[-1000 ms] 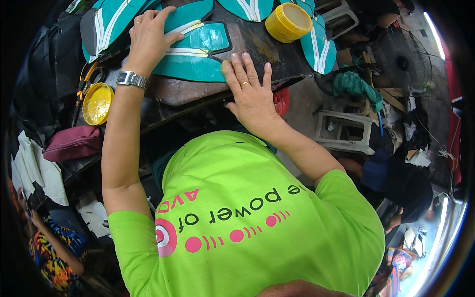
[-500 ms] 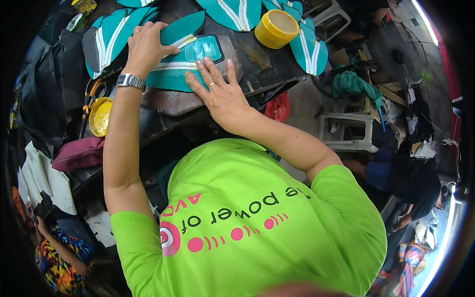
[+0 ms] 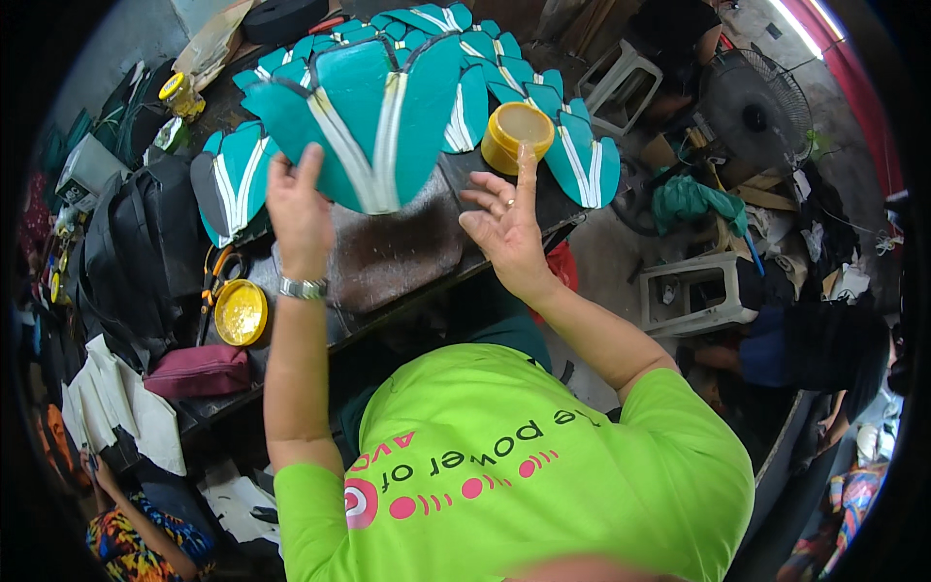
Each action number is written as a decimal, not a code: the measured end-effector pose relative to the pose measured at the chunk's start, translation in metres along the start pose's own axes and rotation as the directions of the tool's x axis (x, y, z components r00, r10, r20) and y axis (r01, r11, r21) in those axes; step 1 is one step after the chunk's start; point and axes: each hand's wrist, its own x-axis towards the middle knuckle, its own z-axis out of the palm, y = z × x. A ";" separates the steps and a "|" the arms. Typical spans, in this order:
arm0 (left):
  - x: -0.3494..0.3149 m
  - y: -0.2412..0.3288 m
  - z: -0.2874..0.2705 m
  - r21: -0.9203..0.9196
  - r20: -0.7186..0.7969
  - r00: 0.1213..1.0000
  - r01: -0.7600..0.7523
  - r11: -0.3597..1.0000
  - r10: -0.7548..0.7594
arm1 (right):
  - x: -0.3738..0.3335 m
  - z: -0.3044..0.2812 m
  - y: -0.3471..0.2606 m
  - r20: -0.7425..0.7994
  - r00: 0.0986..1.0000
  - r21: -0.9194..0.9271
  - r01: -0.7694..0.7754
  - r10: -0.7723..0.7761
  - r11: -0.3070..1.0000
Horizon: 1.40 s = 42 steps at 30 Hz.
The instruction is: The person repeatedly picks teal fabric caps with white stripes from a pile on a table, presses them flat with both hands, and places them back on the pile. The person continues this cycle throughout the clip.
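Note:
My left hand [image 3: 300, 213] grips the edge of a teal panel [image 3: 427, 136] with white zipper-like strips in a V, lifted and tilted above the table. My right hand [image 3: 509, 228] is empty, its fingers apart and the index finger stretched out at the yellow tub [image 3: 497, 152] of pale paste. That fingertip looks smeared and overlaps the tub's near rim; I cannot tell whether it touches the paste. Below the panel lies a dark, shiny, worn slab [image 3: 393, 257]. More teal panels [image 3: 579, 160] with white strips lie along the far side of the table.
Orange-handled scissors [image 3: 221, 270] and a yellow lid [image 3: 240, 312] lie left of my left forearm, with a maroon pouch [image 3: 199, 371] nearby. A black bag [image 3: 145, 247] stands at the left. To the right are a plastic stool [image 3: 696, 291], a fan [image 3: 756, 107] and a person's dark clothing [image 3: 824, 335].
My left hand has raised the teal panel off the slab and tilted it up. My right hand has left the panel and moved right to the yellow tub. The view has shifted.

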 end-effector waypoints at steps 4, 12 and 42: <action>-0.046 -0.024 0.031 -0.136 0.089 0.986 0.151 0.979 -0.140 | 0.025 0.014 0.002 -0.008 0.980 0.041 0.198 -0.198 0.979; -0.071 -0.012 0.005 0.760 0.487 0.870 -0.379 0.529 -0.078 | 0.148 -0.048 -0.020 -0.008 0.924 -0.346 0.357 -0.383 0.868; -0.087 -0.008 0.012 0.927 0.373 0.897 -0.372 0.051 -0.238 | 0.456 -0.166 0.106 -0.066 0.985 -0.943 -0.009 -0.158 0.334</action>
